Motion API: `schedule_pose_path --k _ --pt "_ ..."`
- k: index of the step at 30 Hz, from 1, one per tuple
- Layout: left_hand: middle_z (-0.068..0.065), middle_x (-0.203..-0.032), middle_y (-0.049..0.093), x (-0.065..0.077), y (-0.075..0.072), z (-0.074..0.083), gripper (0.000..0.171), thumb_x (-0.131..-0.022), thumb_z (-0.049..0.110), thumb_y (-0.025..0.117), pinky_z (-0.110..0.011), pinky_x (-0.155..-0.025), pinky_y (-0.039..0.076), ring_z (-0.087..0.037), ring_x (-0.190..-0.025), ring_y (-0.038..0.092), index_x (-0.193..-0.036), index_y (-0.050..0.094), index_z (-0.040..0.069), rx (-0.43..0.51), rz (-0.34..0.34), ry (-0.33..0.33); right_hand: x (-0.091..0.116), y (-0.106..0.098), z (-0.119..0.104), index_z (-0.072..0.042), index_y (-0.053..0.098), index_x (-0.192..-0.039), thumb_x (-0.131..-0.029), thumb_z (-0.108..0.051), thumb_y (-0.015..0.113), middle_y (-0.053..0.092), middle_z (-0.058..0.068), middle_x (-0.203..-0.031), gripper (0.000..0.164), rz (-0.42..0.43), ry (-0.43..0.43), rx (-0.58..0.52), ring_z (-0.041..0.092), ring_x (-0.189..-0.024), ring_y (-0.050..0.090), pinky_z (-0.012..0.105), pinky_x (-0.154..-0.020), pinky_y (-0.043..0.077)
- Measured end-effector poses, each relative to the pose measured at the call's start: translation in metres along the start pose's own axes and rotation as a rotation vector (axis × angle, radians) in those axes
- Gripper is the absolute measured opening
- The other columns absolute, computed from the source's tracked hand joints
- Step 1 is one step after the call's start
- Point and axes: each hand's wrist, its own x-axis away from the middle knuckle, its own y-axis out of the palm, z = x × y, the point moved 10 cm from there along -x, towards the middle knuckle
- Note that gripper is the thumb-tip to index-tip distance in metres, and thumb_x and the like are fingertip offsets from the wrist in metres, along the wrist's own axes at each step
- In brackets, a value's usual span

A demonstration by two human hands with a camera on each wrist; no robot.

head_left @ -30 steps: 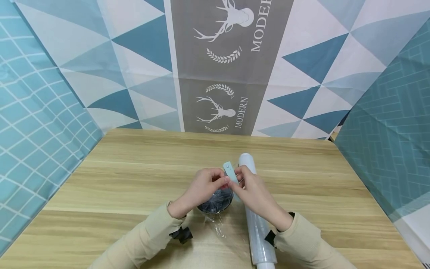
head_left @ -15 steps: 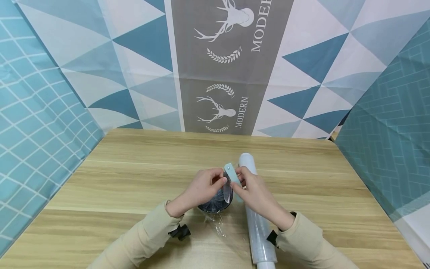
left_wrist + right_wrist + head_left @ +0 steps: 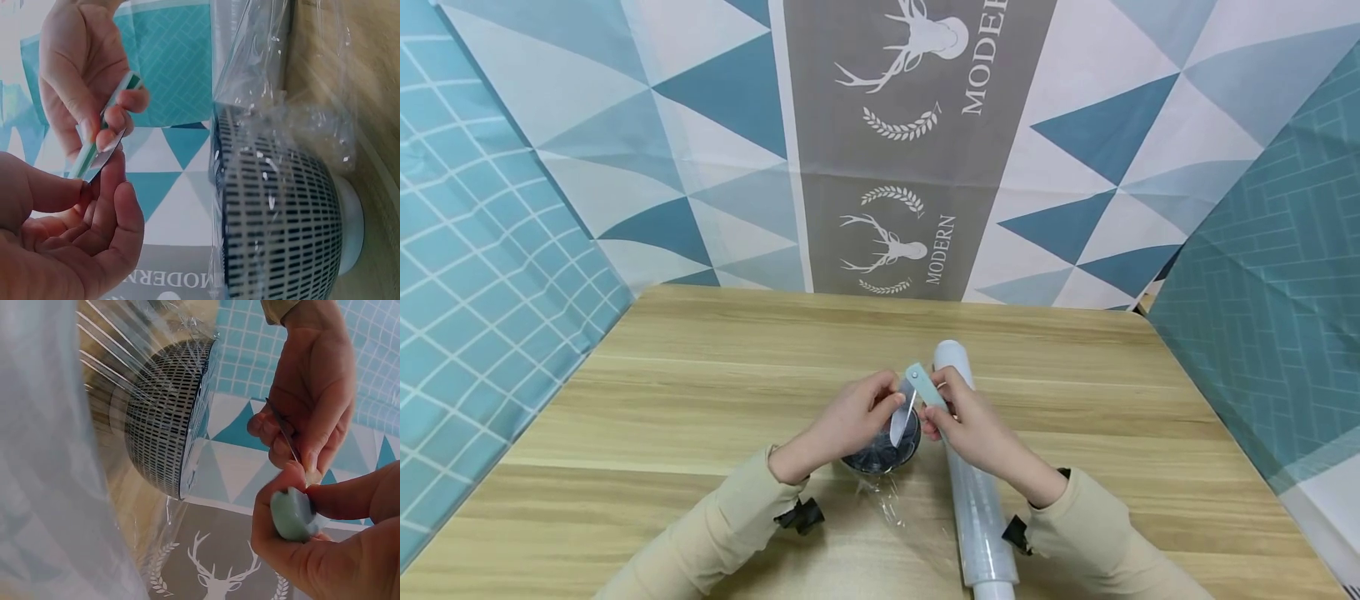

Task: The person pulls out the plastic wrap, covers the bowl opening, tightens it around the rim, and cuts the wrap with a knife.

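Observation:
Over the bowl, my right hand (image 3: 981, 429) grips the pale green handle of a folding knife (image 3: 931, 392). My left hand (image 3: 850, 417) pinches the blade (image 3: 902, 423) near the pivot; the blade stands swung out at an angle from the handle. Under the hands sits a round bowl (image 3: 880, 458), its dark mouth covered with cling film. Dark dashes pattern its outer wall in the left wrist view, where loose film (image 3: 312, 119) hangs over its side. From the bowl the film (image 3: 887, 504) runs toward the roll of cling film (image 3: 981, 517), lying below my right forearm.
Everything rests on a wooden table (image 3: 737, 350). Behind it hangs a patterned cloth (image 3: 880, 167), with a blue checked cloth (image 3: 490, 250) at the left and a teal one (image 3: 1262, 308) at the right. Black straps (image 3: 801, 517) show at both sleeves.
The knife's blade has swung out from its handle and now shows clearly. My right hand has shifted slightly right with the handle, while my left hand stays nearly still at the blade.

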Motion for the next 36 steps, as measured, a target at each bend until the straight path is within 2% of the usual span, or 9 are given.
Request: schedule_pose_path --k 8,14,19,27,32,36 --pt "0.004 -0.059 0.050 -0.002 -0.010 -0.005 0.007 -0.082 0.014 0.054 -0.020 -0.045 0.037 -0.005 -0.049 0.042 -0.076 0.056 0.012 -0.013 0.046 0.005 0.001 -0.007 0.006 -0.012 0.045 -0.107 -0.085 -0.001 0.045 0.052 0.002 -0.070 0.024 0.028 0.027 0.066 0.015 -0.057 0.049 0.024 -0.049 0.042" --pt "0.007 -0.058 0.050 -0.002 -0.019 -0.006 0.006 -0.080 0.015 0.057 -0.019 -0.044 0.033 -0.004 -0.048 0.038 -0.076 0.062 0.014 -0.064 0.102 0.023 0.003 -0.017 0.008 -0.018 0.047 -0.118 -0.086 -0.007 0.047 0.054 -0.002 -0.072 0.034 0.063 0.082 0.148 0.010 -0.053 0.043 0.024 -0.046 0.037" --pt "0.010 -0.054 0.045 -0.003 -0.021 -0.008 0.007 -0.079 0.016 0.059 -0.019 -0.043 0.030 -0.004 -0.046 0.035 -0.074 0.062 0.015 -0.099 0.113 0.010 0.006 -0.019 0.010 -0.015 0.044 -0.123 -0.086 -0.010 0.047 0.055 -0.002 -0.072 0.038 0.046 0.106 0.199 0.009 -0.047 0.040 0.024 -0.042 0.036" --pt "0.008 -0.056 0.047 -0.005 -0.026 -0.009 0.008 -0.078 0.014 0.059 -0.020 -0.044 0.032 -0.006 -0.047 0.038 -0.070 0.062 0.014 -0.091 0.130 -0.017 0.010 -0.021 0.012 -0.016 0.047 -0.122 -0.084 -0.011 0.049 0.039 -0.004 -0.051 0.038 0.019 0.093 0.271 0.005 -0.038 0.034 0.022 -0.036 0.032" --pt "0.008 -0.060 0.047 -0.007 -0.028 -0.008 0.009 -0.078 0.014 0.060 -0.021 -0.047 0.033 -0.007 -0.052 0.039 -0.070 0.063 0.016 -0.136 0.150 -0.019 0.010 -0.019 0.009 -0.019 0.049 -0.119 -0.083 -0.011 0.050 0.038 -0.006 -0.050 0.037 0.007 0.048 0.338 0.003 -0.036 0.032 0.022 -0.035 0.032" --pt "0.007 -0.062 0.046 -0.008 -0.028 -0.008 0.008 -0.077 0.014 0.061 -0.022 -0.049 0.034 -0.008 -0.054 0.039 -0.070 0.063 0.016 -0.148 0.140 -0.029 0.011 -0.016 0.007 -0.017 0.051 -0.118 -0.082 -0.010 0.050 0.038 -0.006 -0.051 0.037 -0.008 0.021 0.377 0.002 -0.036 0.032 0.021 -0.035 0.031"
